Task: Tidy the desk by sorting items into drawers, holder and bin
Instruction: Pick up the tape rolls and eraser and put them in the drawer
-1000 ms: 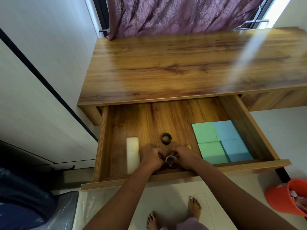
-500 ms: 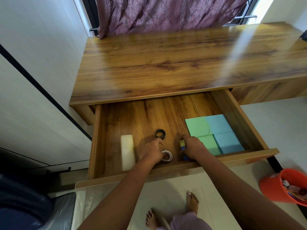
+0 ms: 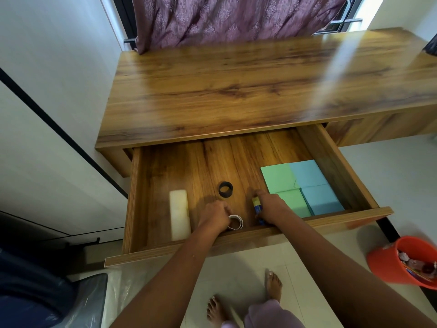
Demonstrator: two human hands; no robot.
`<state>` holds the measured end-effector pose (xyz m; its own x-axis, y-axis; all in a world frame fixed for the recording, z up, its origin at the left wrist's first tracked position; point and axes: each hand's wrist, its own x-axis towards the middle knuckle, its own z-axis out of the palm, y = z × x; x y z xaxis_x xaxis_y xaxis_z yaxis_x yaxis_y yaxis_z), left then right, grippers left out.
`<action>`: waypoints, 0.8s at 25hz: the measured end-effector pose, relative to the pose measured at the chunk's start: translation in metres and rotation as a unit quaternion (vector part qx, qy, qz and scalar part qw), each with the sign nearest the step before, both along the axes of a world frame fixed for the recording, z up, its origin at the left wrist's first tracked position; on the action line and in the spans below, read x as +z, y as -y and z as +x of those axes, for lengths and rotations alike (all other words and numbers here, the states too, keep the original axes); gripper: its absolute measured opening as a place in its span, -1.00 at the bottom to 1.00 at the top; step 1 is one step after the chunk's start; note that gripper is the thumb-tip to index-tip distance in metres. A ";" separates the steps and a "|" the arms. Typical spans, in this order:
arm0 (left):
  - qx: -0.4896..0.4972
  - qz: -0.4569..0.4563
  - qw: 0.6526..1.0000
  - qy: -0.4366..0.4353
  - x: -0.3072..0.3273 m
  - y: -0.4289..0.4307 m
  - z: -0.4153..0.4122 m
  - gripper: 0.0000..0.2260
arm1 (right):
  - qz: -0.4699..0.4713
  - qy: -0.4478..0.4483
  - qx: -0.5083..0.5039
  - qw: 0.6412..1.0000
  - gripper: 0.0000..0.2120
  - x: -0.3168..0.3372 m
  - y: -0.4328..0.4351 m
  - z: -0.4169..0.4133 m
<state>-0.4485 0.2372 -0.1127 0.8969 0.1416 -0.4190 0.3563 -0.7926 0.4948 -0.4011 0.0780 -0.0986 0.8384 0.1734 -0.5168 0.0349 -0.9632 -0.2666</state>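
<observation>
The wooden drawer (image 3: 238,243) under the desk (image 3: 236,86) stands pulled out. Inside, my left hand (image 3: 214,217) grips a white tape roll (image 3: 236,222) near the drawer's front. My right hand (image 3: 269,207) holds a yellow and blue glue stick (image 3: 257,205) lying on the drawer floor just right of the roll. A black tape ring (image 3: 225,190) stands behind my hands. A white block (image 3: 179,215) lies at the left, and green and blue sticky-note pads (image 3: 305,185) fill the right side.
An orange bin (image 3: 399,263) with scraps in it stands on the floor at the right. A dark covered object (image 3: 47,299) is at the lower left. My bare feet (image 3: 273,286) are on the tiles below the drawer. A purple curtain (image 3: 236,17) hangs behind the desk.
My hands were together on the white tape roll; now they are apart. The right hand has moved right to the glue stick, and the left stays at the roll.
</observation>
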 end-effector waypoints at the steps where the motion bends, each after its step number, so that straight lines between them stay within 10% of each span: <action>1: 0.008 -0.006 1.000 -0.002 -0.001 0.000 0.000 -0.84 | 0.001 0.000 0.002 1.000 -0.33 0.000 0.000 -0.001; 20: 0.142 -0.191 0.971 -0.006 0.008 -0.020 0.009 -0.54 | 0.008 0.093 0.125 0.988 -0.39 -0.002 -0.041 -0.002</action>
<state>-0.4396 0.2573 -0.1046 0.8392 0.2153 -0.4993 0.5411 -0.4214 0.7278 -0.4033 0.1195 -0.1003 0.8486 0.3929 -0.3543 0.3198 -0.9145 -0.2479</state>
